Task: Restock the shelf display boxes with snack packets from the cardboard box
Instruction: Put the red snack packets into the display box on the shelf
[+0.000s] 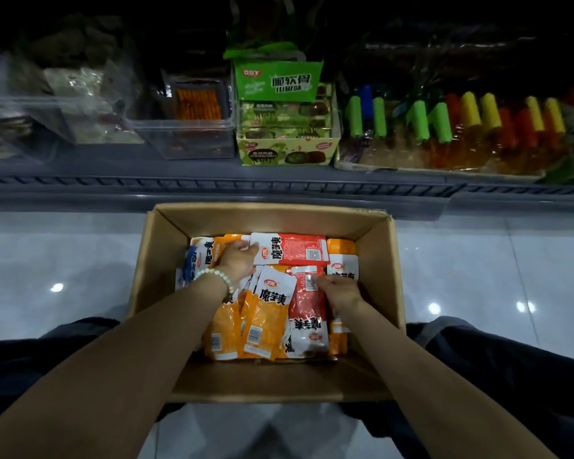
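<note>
both hands are down in the cardboard box on the floor, below the display boxes. the right hand grasps a red packet. the left hand digs among orange packets, and i cannot tell its grip. the slick, loosely piled packets could slide out mid-lift.

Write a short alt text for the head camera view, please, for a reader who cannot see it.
A person's left hand, wearing a bead bracelet, and right hand reach into an open cardboard box of orange and red snack packets on a glossy floor. Beyond it, a shelf holds a green display box and a clear tub.
</note>
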`<action>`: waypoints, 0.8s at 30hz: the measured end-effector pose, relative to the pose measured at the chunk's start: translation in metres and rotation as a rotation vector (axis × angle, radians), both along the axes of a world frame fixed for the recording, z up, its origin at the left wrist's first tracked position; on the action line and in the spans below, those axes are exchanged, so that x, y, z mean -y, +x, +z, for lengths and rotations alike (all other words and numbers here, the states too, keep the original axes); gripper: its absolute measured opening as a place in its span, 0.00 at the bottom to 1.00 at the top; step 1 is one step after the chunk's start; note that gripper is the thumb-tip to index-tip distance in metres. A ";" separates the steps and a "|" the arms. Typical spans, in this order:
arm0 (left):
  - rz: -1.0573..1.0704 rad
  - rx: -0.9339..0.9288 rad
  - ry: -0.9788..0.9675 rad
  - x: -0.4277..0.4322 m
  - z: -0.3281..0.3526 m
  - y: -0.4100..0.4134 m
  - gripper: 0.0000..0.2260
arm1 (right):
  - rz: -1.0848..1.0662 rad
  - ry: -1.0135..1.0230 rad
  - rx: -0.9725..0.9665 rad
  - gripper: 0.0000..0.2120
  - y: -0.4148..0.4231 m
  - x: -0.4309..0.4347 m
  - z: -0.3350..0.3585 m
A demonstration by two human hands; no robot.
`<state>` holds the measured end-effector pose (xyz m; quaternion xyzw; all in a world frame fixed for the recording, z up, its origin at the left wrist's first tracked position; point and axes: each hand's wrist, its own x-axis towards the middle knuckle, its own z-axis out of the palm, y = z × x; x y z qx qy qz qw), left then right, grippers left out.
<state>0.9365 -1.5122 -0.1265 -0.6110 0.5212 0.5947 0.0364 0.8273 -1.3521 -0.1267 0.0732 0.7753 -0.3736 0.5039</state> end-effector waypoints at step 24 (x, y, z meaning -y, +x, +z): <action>-0.170 -0.420 0.238 0.003 0.116 0.041 0.03 | -0.224 -0.487 -0.117 0.19 -0.014 0.024 0.117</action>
